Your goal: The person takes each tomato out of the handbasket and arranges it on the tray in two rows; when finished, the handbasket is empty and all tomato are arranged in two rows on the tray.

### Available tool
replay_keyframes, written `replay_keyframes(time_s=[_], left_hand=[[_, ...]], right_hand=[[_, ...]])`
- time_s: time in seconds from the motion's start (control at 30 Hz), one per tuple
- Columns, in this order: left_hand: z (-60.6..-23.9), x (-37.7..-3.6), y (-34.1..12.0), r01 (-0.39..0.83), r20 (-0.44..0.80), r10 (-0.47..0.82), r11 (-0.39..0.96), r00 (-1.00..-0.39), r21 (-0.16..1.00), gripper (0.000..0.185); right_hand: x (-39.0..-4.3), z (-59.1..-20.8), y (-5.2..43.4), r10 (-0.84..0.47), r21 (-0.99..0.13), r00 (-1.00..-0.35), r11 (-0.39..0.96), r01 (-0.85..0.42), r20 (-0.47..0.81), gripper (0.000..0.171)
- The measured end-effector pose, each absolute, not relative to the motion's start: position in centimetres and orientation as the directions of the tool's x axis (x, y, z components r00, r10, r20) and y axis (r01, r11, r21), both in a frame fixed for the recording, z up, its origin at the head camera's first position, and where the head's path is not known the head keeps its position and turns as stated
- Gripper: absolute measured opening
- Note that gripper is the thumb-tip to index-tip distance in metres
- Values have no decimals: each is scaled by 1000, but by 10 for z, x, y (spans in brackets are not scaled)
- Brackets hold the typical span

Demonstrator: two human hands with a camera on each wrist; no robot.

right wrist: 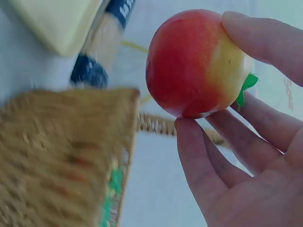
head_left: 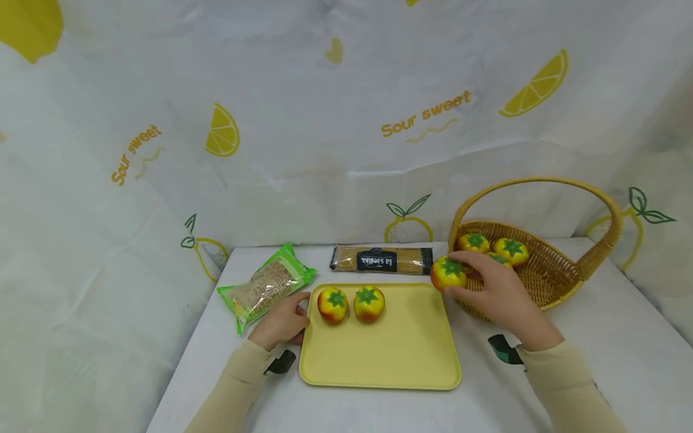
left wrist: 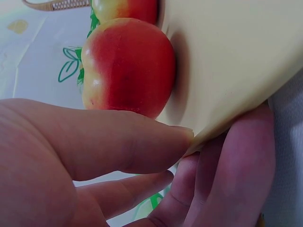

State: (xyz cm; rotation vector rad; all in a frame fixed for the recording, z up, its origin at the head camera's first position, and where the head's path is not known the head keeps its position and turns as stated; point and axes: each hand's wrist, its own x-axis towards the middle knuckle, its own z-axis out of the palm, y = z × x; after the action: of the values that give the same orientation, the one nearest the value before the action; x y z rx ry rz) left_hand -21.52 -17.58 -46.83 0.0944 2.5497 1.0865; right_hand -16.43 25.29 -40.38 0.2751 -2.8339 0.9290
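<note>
Right of centre in the head view, the right hand (head_left: pixel 500 294) pinches a red-yellow fruit (head_left: pixel 447 275) beside the basket (head_left: pixel 554 282); light, even fingertip pressure should suit its smooth skin. Further left, the left hand (head_left: pixel 283 320) pinches the edge of the tray (head_left: pixel 400 355), best held steady.

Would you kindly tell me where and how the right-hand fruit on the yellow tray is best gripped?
I'd probably grip the right-hand fruit round its widest part, from above, pinching front and back. It is round, with its green leaf up and its top uncovered; the other fruit sits close on its left.
</note>
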Motion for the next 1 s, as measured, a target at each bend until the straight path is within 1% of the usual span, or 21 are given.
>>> replay_keyframes(time_s=[0.23,0.43,1.0], left_hand=[[-466,-215,-175,-82,-309,198,709,-930,701,62],[-466,-215,-174,-93,-316,187,712,-930,696,62],[-465,-215,-175,-108,-322,175,710,-930,696,62]], right_hand=[[-166,-420,226,-164,-585,-964,769,-257,208,62],[-169,-434,209,-193,-622,-966,740,-257,170,60],[-174,-453,197,-203,-588,-970,771,-243,134,61]])
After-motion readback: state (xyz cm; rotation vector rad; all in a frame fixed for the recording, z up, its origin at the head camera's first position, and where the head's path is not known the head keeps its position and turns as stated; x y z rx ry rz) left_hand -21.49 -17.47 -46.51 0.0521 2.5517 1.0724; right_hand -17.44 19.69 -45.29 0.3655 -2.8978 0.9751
